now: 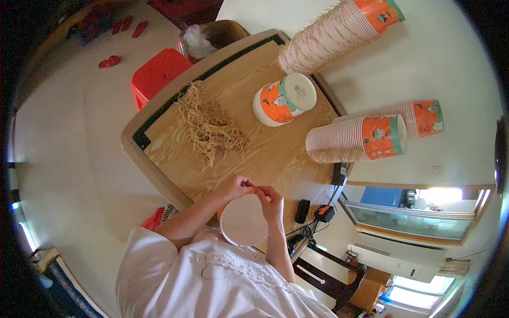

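Left hand [238, 186] and right hand [272, 202] pinch shut at a near paper tub's [245, 221] far rim, anything between fingertips unclear. Far right, a fringed stack [333, 38] seems done; loose strands [212, 127] await use.

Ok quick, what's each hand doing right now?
Left hand: closed in a pinch by the cup; item unclear.
Right hand: also pinched closed there; item unclear.

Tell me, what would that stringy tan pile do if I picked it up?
The pile of tan strands would probably droop, since they curl loosely. It's likely light, because they look thin. Some may snag, being crossed and tangled.
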Motion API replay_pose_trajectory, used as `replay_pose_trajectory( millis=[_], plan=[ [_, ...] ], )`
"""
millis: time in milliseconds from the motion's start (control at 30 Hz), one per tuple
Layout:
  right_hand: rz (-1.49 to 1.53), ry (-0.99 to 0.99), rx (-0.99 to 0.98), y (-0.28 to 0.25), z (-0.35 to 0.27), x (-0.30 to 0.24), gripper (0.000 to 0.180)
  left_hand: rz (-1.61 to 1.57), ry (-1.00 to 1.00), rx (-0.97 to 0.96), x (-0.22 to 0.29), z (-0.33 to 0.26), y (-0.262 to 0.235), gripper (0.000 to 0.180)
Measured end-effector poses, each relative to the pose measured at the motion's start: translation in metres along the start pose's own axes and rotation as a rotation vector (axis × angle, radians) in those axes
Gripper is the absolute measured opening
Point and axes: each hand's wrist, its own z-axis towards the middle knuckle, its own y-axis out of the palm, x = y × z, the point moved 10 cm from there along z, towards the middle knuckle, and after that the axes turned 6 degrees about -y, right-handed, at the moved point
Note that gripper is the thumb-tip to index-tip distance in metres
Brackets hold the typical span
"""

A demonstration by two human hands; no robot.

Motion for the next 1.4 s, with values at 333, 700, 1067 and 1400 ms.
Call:
replay_pose_trajectory(
  millis=[333,700,1067,1400],
  plan=[
    [-0.028,0.004,0.051,0.002,-0.002,0.004,0.016,-0.146,-0.032,0.043,-0.012,0.004,-0.007,0.018],
    [-0.046,0.025,0.059,0.001,-0.004,0.002,0.011,0.148,0.168,0.099,0.027,-0.013,-0.009,0.015],
    [0.123,-0.029,0.003,0.006,-0.002,0.001,0.015,0.023,0.115,0.110,0.011,-0.003,-0.011,0.011],
    [0.183,-0.027,-0.085,0.014,0.003,0.003,0.016,-0.136,0.040,0.013,0.008,-0.003,-0.007,0.009]
  ],
)
